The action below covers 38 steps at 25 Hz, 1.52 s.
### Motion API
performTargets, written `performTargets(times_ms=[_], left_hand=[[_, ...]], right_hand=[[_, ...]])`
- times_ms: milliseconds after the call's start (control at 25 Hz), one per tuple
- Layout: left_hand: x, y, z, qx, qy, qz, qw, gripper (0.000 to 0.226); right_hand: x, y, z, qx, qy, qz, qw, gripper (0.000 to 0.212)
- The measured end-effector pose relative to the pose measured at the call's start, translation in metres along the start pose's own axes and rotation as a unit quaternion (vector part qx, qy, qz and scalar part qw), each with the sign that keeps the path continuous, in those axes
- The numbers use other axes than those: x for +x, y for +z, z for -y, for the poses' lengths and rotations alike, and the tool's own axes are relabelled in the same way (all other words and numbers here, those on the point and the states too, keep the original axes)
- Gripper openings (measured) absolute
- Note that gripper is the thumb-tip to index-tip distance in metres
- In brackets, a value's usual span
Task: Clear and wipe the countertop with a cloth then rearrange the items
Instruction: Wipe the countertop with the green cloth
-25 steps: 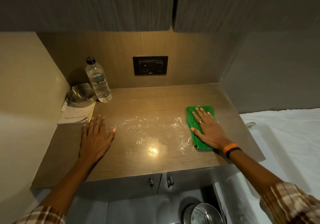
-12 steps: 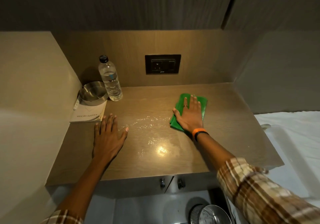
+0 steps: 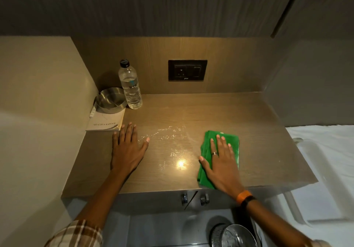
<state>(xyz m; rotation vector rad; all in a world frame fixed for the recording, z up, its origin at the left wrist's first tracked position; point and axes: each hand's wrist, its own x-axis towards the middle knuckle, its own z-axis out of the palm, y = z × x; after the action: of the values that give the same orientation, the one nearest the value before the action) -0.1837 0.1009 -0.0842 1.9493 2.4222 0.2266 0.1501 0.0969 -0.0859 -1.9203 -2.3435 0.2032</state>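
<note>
A folded green cloth lies on the brown wooden countertop, right of centre near the front edge. My right hand presses flat on it with fingers spread. My left hand rests flat on the counter, palm down, holding nothing. Wet streaks glisten between the two hands. In the back left corner stand a clear water bottle and a steel bowl. The bowl sits on a white booklet.
A black wall socket is set in the back panel. Cabinets hang overhead. Two cupboard knobs sit under the counter's front edge. A metal bin stands on the floor below. White bedding lies to the right.
My right hand has drawn the green cloth from the back middle of the counter toward the front edge, wiping away part of the wet patch. My left hand has stayed flat in place.
</note>
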Motion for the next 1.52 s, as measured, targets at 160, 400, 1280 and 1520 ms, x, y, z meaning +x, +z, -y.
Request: performTargets(times_ms=[160, 400, 1280, 1520], left_hand=[[0.002, 0.001, 0.002, 0.002, 0.004, -0.002, 1.0, 0.086], [0.005, 0.013, 0.009, 0.014, 0.011, -0.021, 1.0, 0.082], [-0.04, 0.001, -0.101, -0.034, 0.145, 0.031, 0.988, 0.072], [0.043, 0.009, -0.104, -0.018, 0.132, 0.049, 0.99, 0.071]], right_hand=[[0.036, 0.006, 0.069, 0.038, 0.067, -0.023, 0.997, 0.085], [0.19, -0.012, 0.098, 0.01, 0.009, 0.042, 0.999, 0.085], [0.036, -0.014, 0.036, 0.118, -0.013, -0.027, 0.993, 0.062], [0.038, 0.01, 0.021, -0.002, -0.014, -0.032, 0.999, 0.076]])
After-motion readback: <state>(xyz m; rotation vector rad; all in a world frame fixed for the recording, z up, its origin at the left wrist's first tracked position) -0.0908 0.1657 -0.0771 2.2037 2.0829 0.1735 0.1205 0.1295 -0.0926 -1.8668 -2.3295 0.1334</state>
